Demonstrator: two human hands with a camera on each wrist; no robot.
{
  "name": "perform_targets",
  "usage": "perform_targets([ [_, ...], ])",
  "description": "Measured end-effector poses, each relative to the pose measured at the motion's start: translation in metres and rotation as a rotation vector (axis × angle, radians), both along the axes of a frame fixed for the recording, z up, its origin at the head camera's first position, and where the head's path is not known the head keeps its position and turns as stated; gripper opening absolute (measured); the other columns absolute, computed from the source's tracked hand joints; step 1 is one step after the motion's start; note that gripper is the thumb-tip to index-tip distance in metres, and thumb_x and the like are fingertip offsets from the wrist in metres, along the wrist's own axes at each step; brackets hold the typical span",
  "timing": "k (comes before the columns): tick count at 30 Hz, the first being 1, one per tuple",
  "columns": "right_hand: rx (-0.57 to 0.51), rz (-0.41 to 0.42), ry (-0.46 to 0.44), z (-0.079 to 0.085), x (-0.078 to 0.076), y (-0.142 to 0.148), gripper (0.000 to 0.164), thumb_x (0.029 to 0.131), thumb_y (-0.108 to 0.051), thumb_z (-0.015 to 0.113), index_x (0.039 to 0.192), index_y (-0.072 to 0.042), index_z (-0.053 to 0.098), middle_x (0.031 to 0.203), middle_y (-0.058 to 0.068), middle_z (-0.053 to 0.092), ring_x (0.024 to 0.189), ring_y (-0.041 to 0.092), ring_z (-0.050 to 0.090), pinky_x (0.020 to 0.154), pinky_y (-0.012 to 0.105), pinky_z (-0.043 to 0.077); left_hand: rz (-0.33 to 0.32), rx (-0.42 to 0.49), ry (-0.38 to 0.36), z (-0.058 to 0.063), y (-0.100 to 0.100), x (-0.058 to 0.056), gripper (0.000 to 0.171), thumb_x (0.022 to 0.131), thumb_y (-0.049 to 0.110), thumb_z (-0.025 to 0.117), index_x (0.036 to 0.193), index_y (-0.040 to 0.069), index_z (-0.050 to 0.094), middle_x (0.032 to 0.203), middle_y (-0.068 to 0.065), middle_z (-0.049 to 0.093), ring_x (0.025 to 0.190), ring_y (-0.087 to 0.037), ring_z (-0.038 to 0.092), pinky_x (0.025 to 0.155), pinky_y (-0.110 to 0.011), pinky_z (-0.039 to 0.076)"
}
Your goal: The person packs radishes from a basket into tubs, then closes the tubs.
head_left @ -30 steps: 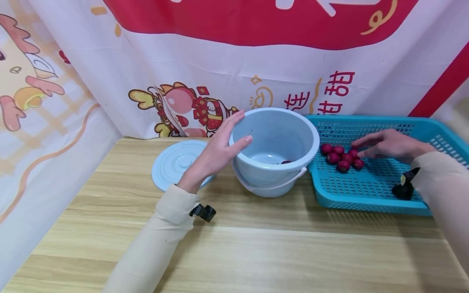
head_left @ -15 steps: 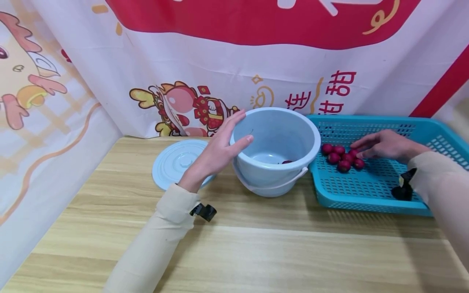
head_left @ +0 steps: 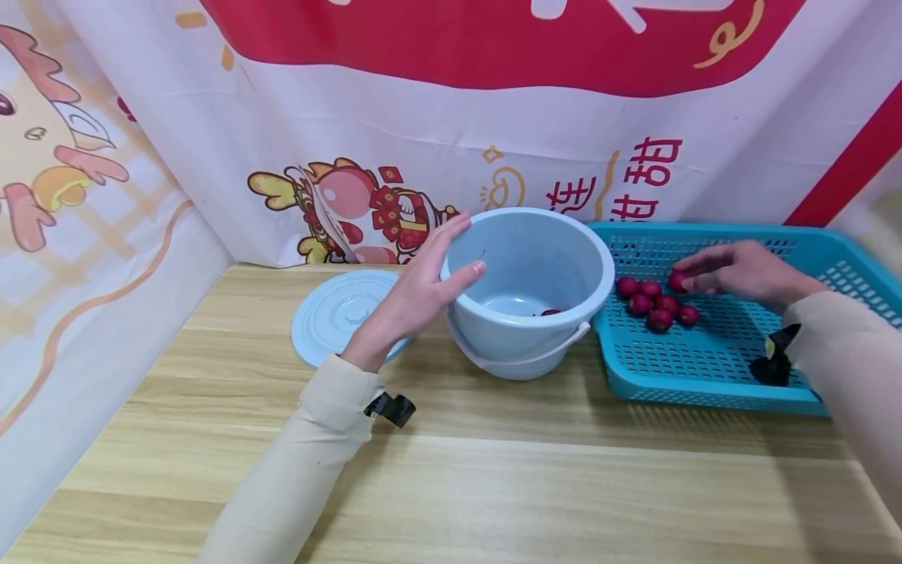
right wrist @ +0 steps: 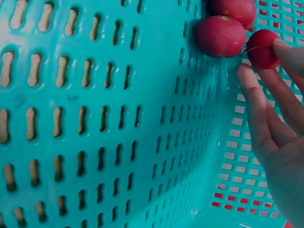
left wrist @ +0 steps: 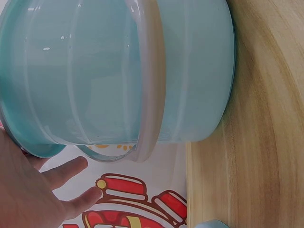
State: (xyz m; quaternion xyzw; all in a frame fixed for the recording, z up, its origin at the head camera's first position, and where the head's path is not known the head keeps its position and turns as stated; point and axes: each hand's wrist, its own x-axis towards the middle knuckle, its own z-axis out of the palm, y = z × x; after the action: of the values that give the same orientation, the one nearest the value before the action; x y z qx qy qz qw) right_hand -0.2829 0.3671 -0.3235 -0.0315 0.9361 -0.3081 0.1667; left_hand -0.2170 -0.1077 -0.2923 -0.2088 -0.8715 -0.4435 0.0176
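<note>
In the head view, my left hand (head_left: 423,286) rests at the left rim of a light blue bucket (head_left: 521,341), thumb over the opening. Its fingers (left wrist: 66,173) look straight and spread in the left wrist view. Part of a dark red radish (head_left: 550,312) shows at the bucket's bottom. My right hand (head_left: 747,274) is over the teal basket (head_left: 705,398) and pinches a radish (right wrist: 262,50) between thumb and fingertips. That radish has a thin root across it. Several other radishes (head_left: 659,319) lie clustered in the basket, just left of the hand.
A round light blue lid (head_left: 331,313) lies on the wooden table (head_left: 493,486), left of the bucket and partly behind my left wrist. The bucket's handle (head_left: 578,335) hangs down at its front. Behind everything hangs a printed cloth (head_left: 423,117). The basket stands close against the bucket's right side.
My right hand has taken hold of a radish and drawn it slightly up and away from the cluster. The left hand and the bucket have stayed in place.
</note>
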Motion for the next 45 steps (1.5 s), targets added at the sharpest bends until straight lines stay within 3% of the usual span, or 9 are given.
perform_targets([
  [6,-0.052,-0.043,0.040,0.004,0.004,-0.006,0.066,0.103,-0.039,0.069,0.158,-0.009,0.047,0.155,0.029,0.051,0.131,0.049,0.057,0.099,0.059,0.057,0.002,-0.002,0.002,-0.001,0.001,0.000,0.078,0.101,0.055,0.058,0.169,0.029,0.027,0.178,0.010,0.018,0.163,-0.024,0.026,0.123,-0.066,0.038],
  [10,-0.077,-0.087,0.050,0.009,0.006,-0.012,0.073,0.102,-0.048,0.067,0.162,-0.013,0.043,0.160,0.029,0.045,0.134,0.051,0.055,0.105,0.067,0.051,0.001,-0.006,0.001,-0.001,0.001,0.000,0.078,0.101,0.055,0.058,0.169,0.029,0.027,0.178,0.010,0.018,0.163,-0.024,0.026,0.123,-0.066,0.038],
  [20,-0.107,-0.099,0.128,0.026,0.011,-0.033,0.078,0.099,-0.056,0.069,0.162,-0.019,0.044,0.173,0.024,0.027,0.151,0.053,0.028,0.109,0.076,0.043,-0.001,0.003,0.007,-0.001,0.000,0.000,0.077,0.102,0.053,0.057,0.169,0.028,0.028,0.178,0.009,0.019,0.161,-0.026,0.031,0.123,-0.064,0.040],
  [29,-0.182,-0.091,0.224,0.035,0.018,-0.063,0.072,0.100,-0.053,0.069,0.160,-0.019,0.048,0.168,0.020,0.040,0.152,0.046,0.032,0.111,0.074,0.043,-0.005,0.013,0.000,0.000,0.000,0.000,0.077,0.102,0.052,0.058,0.169,0.028,0.027,0.178,0.010,0.018,0.161,-0.026,0.030,0.122,-0.064,0.041],
  [32,-0.207,-0.096,0.249,0.039,0.020,-0.073,0.069,0.099,-0.053,0.069,0.159,-0.022,0.051,0.168,0.017,0.042,0.151,0.044,0.036,0.110,0.067,0.049,-0.005,0.012,-0.001,-0.001,0.000,0.001,0.077,0.102,0.052,0.058,0.169,0.028,0.027,0.178,0.010,0.018,0.161,-0.026,0.030,0.122,-0.064,0.041],
  [35,-0.219,-0.098,0.279,0.044,0.021,-0.083,0.066,0.099,-0.053,0.069,0.156,-0.026,0.054,0.166,0.015,0.045,0.149,0.041,0.040,0.099,0.048,0.057,-0.002,0.010,-0.001,-0.001,0.001,0.001,0.078,0.102,0.052,0.058,0.169,0.029,0.027,0.178,0.009,0.019,0.161,-0.026,0.031,0.121,-0.064,0.042],
  [39,-0.238,-0.097,0.311,0.050,0.022,-0.096,0.063,0.098,-0.054,0.070,0.154,-0.029,0.057,0.162,0.013,0.051,0.146,0.039,0.045,0.084,0.023,0.055,0.001,0.009,0.000,-0.001,0.001,0.001,0.078,0.102,0.052,0.058,0.169,0.028,0.027,0.178,0.009,0.019,0.160,-0.026,0.031,0.121,-0.064,0.042],
  [45,-0.307,-0.086,0.356,0.058,0.027,-0.109,0.063,0.095,-0.056,0.072,0.152,-0.032,0.059,0.154,0.007,0.061,0.136,0.027,0.056,0.081,0.014,0.057,-0.001,0.009,0.007,0.000,0.001,0.001,0.078,0.102,0.052,0.058,0.169,0.027,0.027,0.178,0.008,0.019,0.160,-0.027,0.031,0.121,-0.064,0.041],
])
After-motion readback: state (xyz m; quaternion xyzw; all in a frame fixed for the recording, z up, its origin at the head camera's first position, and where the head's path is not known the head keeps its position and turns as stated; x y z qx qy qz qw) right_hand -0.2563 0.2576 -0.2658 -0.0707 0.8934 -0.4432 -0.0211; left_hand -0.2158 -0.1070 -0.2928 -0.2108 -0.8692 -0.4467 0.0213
